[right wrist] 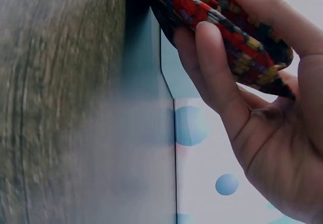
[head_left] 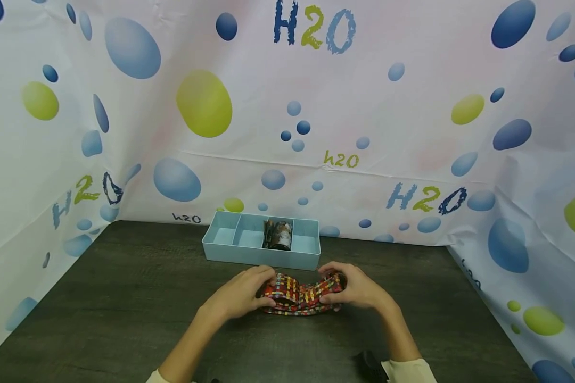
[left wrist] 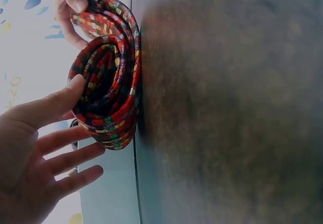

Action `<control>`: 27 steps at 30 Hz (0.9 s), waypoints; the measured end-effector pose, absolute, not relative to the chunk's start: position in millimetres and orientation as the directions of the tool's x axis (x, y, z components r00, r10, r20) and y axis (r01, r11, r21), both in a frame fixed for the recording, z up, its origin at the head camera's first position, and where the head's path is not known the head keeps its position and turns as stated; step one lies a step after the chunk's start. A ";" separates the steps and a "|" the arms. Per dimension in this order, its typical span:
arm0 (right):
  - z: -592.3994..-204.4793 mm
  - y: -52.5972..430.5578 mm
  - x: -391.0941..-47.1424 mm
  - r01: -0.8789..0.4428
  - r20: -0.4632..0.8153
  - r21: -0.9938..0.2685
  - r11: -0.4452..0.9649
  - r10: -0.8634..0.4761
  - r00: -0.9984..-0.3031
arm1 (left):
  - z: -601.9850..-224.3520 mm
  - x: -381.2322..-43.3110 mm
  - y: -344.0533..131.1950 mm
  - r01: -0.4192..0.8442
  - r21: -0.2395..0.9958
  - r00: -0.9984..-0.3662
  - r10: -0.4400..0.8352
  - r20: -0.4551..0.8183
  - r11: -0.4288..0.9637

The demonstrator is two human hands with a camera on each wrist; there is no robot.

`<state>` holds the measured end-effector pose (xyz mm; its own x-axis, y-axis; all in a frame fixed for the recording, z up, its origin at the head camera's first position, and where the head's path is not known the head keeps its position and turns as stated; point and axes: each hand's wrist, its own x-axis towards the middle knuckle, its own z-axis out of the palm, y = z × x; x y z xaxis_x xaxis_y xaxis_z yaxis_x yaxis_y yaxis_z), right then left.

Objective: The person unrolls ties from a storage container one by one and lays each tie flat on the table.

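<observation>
A red, black and yellow checkered cloth strip (head_left: 310,296) lies on the dark table in front of the tray. Its left part is wound into a thick roll, and its right end folds up and over. My left hand (head_left: 243,292) grips the roll, thumb at the near side and fingers round the far side. In the left wrist view the roll's layered spiral (left wrist: 113,118) faces the camera, with the thumb on its rim. My right hand (head_left: 356,287) pinches the folded right end; the right wrist view shows this fold (right wrist: 247,52) between thumb and fingers.
Behind the hands stands a light blue tray (head_left: 261,256) with several compartments. One compartment holds a dark printed cylinder (head_left: 282,235) beside a thin dark item (head_left: 268,233). A sheet with blue and green dots (head_left: 278,85) hangs round the table (head_left: 139,298).
</observation>
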<state>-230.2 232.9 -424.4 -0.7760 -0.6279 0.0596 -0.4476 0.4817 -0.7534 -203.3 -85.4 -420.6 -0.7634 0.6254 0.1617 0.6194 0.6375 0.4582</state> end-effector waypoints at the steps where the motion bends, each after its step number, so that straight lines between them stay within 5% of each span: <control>1: -424.1 233.8 -230.2 -0.447 0.055 -0.752 0.485 -0.630 -0.775 | -421.0 -203.6 -85.0 0.621 0.461 -0.762 0.626 0.165 0.634; 11: -417.7 241.6 -227.8 -0.436 -0.013 -0.636 0.637 -0.574 -0.819 | -421.3 -203.6 -85.5 0.612 0.460 -0.768 0.621 0.154 0.643; 27: -431.2 259.9 -220.1 -0.325 -0.113 -0.652 0.685 -0.512 -0.852 | -422.7 -204.5 -85.1 0.607 0.441 -0.774 0.618 0.138 0.662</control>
<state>-220.1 259.9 -431.2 -0.8517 -0.5116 -0.1132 -0.3250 0.6853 -0.6517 -204.5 -85.1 -422.7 -0.7741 0.6178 0.1379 0.6065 0.6616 0.4410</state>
